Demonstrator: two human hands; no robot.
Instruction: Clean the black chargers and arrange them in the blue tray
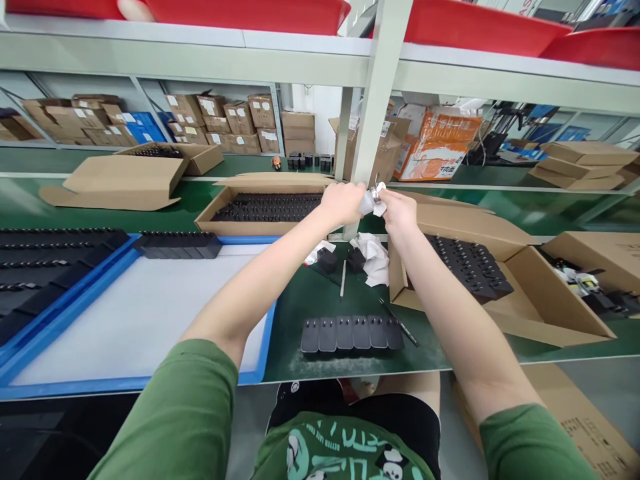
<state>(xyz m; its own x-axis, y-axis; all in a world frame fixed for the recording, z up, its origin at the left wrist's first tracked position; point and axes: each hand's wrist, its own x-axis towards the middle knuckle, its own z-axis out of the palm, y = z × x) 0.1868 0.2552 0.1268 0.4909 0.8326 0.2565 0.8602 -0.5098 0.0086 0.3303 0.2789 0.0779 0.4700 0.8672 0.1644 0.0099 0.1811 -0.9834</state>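
Green sleeves, bare forearms, both hands up in front of the pale metal post (377,100), above the far side of the green table (293,313). The left hand (343,202) is curled closed around a small translucent container (367,203) — looks bottle-ish, but most of it is buried in the fingers, so don't quote me on that. The right hand (400,209) is pinched nearly closed on a bit of white tissue (381,208), right up against the shiny metal piece at the container's end. Can't tell if the right fingertips touch the metal itself or only the tissue.

Below them on the table there's crumpled white paper (374,259) and a couple of dark blocks, too small to make out properly. Nearer the body sits a row of black pieces (352,335), with a dark pen-like tool (400,323) at its right end. The right forearm hides part of the open carton (530,287), and the red bins (250,15) up top are cut off by the frame edge.
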